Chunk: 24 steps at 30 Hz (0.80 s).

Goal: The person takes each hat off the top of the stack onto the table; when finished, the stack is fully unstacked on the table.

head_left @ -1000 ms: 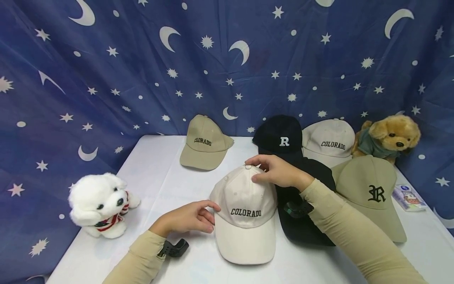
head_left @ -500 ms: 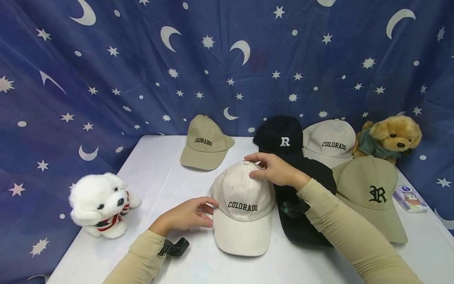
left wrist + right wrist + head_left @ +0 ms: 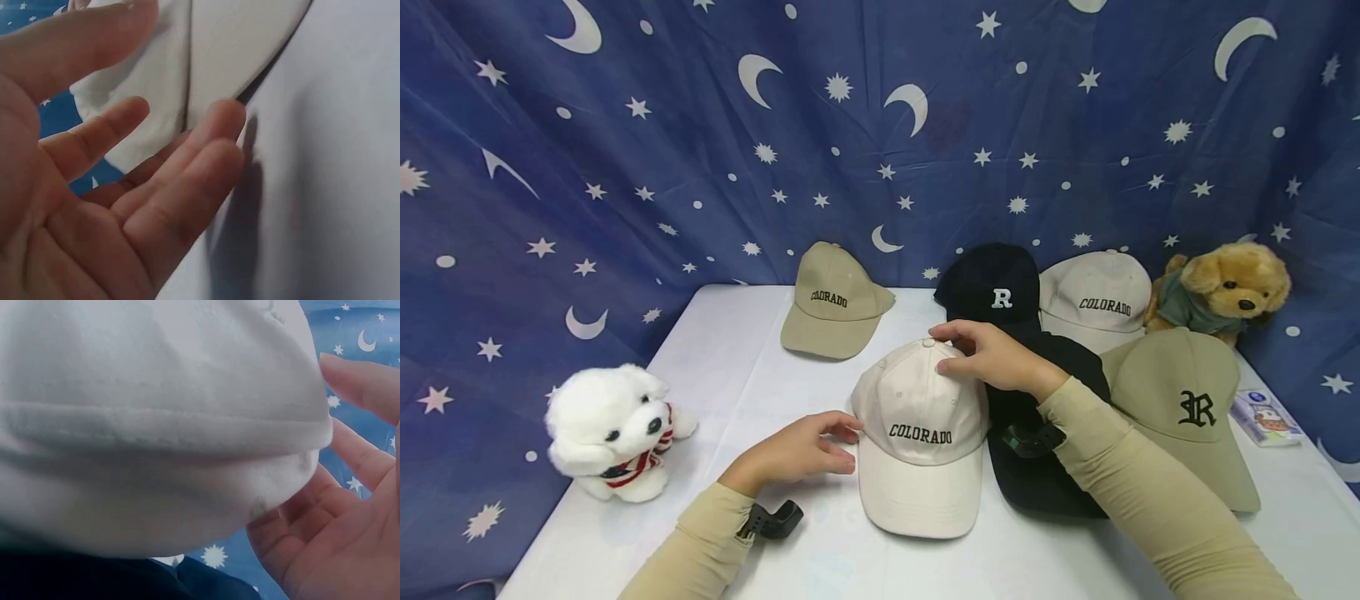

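Note:
A cream baseball cap (image 3: 922, 408) lettered COLORADO stands mid-table in the head view, brim toward me. My right hand (image 3: 988, 357) grips its crown from the upper right, thumb on the front panel and a finger by the top button. In the right wrist view that hand's fingers (image 3: 269, 534) bend at the cap's edge. On the other side, my left hand (image 3: 801, 448) has loose, spread fingers with the tips right at the cap's left edge. The left wrist view shows those fingers (image 3: 187, 200) beside the pale fabric (image 3: 231, 56).
Black caps (image 3: 1060, 475) and [a] khaki cap (image 3: 1172, 383) crowd the right, with another cream cap (image 3: 1097, 292) behind. A tan cap (image 3: 831, 308) sits at the back. Plush dogs, one white (image 3: 610, 425) and one golden (image 3: 1232, 283), flank the white table (image 3: 745, 358). A starry curtain (image 3: 850, 125) hangs behind.
The cream cap has shifted slightly away from me, then a little to the right, along with my right hand. My left hand stays close at its left edge.

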Each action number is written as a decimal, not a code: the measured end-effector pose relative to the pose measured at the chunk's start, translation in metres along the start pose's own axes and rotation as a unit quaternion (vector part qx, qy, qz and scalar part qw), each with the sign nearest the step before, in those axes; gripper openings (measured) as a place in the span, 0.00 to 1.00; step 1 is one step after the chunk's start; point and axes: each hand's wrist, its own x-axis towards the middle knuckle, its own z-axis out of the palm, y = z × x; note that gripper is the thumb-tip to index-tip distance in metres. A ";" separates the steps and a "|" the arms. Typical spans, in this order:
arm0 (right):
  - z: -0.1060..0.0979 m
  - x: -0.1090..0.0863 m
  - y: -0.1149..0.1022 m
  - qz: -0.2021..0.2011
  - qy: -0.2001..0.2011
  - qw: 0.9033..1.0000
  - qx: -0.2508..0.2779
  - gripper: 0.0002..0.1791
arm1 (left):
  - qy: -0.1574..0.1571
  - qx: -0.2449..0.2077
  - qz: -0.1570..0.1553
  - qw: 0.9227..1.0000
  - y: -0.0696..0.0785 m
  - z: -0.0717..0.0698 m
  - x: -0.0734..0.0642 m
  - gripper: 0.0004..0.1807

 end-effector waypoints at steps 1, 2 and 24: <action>-0.001 0.000 0.000 -0.001 0.001 1.000 0.002 0.29 | 0.004 0.000 0.000 1.000 0.000 -0.002 0.000 0.29; -0.002 0.000 0.001 -0.001 0.002 1.000 0.003 0.29 | 0.009 -0.001 0.001 1.000 0.000 -0.004 0.001 0.29; -0.008 -0.006 0.001 0.005 0.004 1.000 0.011 0.28 | 0.271 0.009 0.033 0.962 -0.003 -0.076 0.049 0.29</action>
